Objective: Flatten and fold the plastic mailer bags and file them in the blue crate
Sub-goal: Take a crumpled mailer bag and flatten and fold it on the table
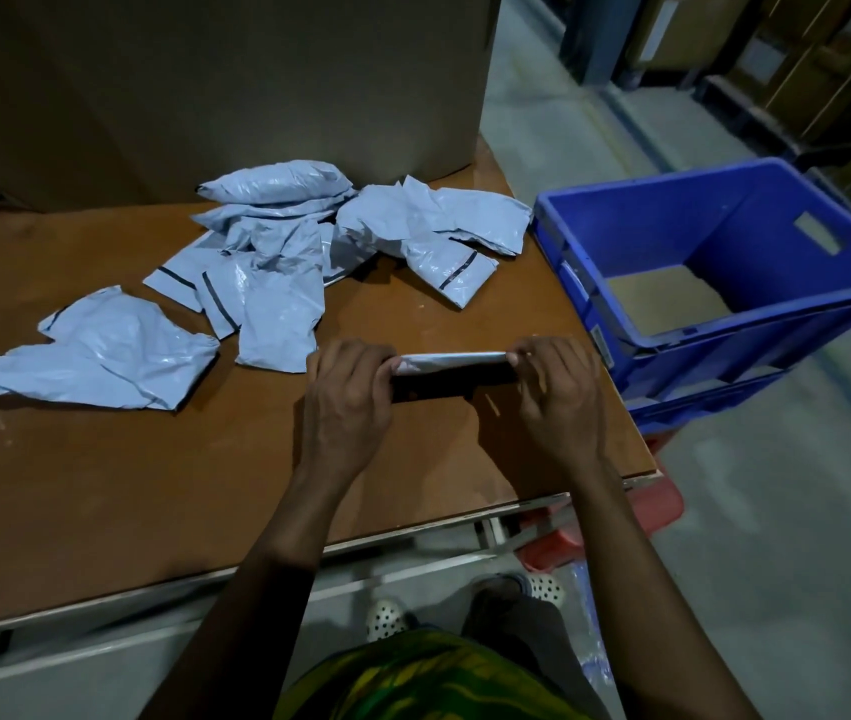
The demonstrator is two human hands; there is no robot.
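A folded mailer bag (452, 362) is held edge-up just above the brown table (153, 485), near its right side. My left hand (348, 402) grips its left end and my right hand (555, 397) grips its right end. Several crumpled pale blue mailer bags (277, 262) lie in a loose heap further back on the table, and one lies apart at the left (95, 350). The blue crate (724, 283) stands tilted just past the table's right edge, its opening facing me, with a bit of brown cardboard on its floor.
A large cardboard box (215, 85) stands at the back of the table behind the heap. A red stool or stand (600, 527) sits under the crate. Shelving with boxes lines the far right across a grey floor.
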